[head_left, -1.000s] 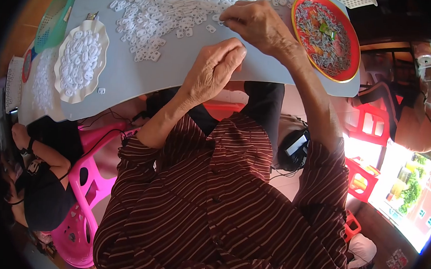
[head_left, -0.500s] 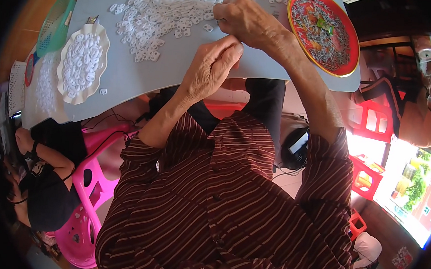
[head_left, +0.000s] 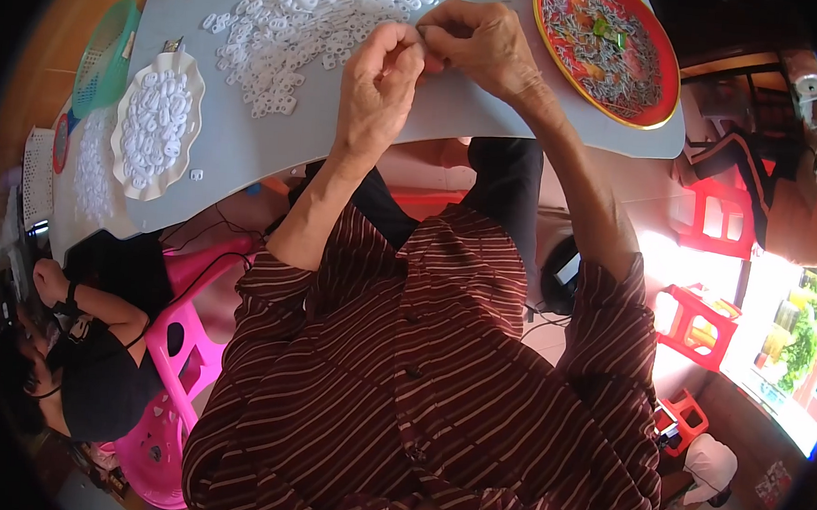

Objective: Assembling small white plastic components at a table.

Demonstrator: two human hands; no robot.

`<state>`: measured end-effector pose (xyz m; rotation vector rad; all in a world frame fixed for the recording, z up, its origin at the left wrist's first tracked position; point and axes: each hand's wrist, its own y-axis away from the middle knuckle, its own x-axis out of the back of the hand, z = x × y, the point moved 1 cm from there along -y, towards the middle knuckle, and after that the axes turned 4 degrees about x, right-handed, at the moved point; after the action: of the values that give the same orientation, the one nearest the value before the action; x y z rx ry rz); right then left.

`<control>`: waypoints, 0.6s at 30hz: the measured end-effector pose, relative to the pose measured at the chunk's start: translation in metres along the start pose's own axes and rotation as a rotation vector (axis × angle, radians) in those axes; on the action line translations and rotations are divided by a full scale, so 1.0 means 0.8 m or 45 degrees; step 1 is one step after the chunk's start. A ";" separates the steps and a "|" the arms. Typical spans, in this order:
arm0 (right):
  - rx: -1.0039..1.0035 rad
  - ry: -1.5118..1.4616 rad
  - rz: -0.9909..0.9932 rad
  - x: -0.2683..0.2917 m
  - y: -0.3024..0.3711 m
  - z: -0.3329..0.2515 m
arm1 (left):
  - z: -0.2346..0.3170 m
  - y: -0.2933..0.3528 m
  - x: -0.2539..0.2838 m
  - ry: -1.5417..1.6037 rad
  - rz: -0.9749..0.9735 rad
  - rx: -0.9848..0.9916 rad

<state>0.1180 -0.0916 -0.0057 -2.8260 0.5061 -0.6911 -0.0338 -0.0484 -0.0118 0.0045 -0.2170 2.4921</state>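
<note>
My left hand (head_left: 378,94) and my right hand (head_left: 485,49) meet at the fingertips above the grey table. Both are closed in a pinch, and whatever sits between the fingers is too small and too covered to name. Behind them spreads a large heap of small white plastic pieces with holes (head_left: 286,46). To the right of my right hand lies a round red tray with a gold rim (head_left: 672,103), full of small grey nails (head_left: 625,86). A white scalloped dish (head_left: 194,130) at the left holds more white pieces (head_left: 158,118).
A green basket (head_left: 105,54) stands at the table's left edge, near a pile of tiny whitish pieces (head_left: 91,165). One white piece (head_left: 196,175) lies alone beside the dish. Another person (head_left: 107,367) sits at the left near a pink chair (head_left: 173,353). Red stools (head_left: 699,324) stand at the right.
My left hand has risen toward the heap and turned upright. My right hand has drawn back from the heap, and the fingertips of both now come together.
</note>
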 end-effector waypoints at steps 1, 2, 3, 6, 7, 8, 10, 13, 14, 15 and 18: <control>0.036 0.034 0.084 -0.002 0.002 0.002 | -0.001 -0.001 -0.001 0.004 -0.021 0.013; -0.030 -0.082 0.082 0.000 0.002 0.004 | -0.010 -0.006 0.003 0.045 -0.029 0.053; -0.039 -0.087 0.088 0.006 0.001 0.007 | -0.013 -0.012 0.004 0.040 -0.037 0.061; -0.176 -0.103 0.109 0.022 0.005 -0.036 | -0.015 -0.010 0.012 0.385 0.020 0.142; -0.179 -0.107 0.107 0.024 0.009 -0.046 | -0.013 -0.009 0.015 0.382 0.021 0.146; -0.225 -0.088 0.073 0.027 0.014 -0.051 | -0.010 -0.004 0.020 0.335 0.023 0.116; -0.009 0.082 0.032 0.035 0.023 -0.029 | -0.006 0.004 0.027 0.250 0.034 0.071; 0.075 0.039 0.010 0.014 0.027 -0.017 | -0.002 0.015 0.035 0.368 0.113 0.082; 0.135 0.195 -0.018 0.009 0.023 -0.021 | -0.004 0.015 0.040 0.364 0.118 0.081; 0.137 0.192 -0.021 0.001 0.018 -0.020 | -0.008 0.015 0.046 0.364 0.145 0.067; 0.538 0.441 0.016 -0.018 -0.001 -0.008 | -0.010 0.015 0.052 0.349 0.162 0.057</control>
<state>0.1032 -0.0860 -0.0057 -2.3188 0.3722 -1.1426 -0.0740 -0.0322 -0.0197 -0.3405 -0.0476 2.5884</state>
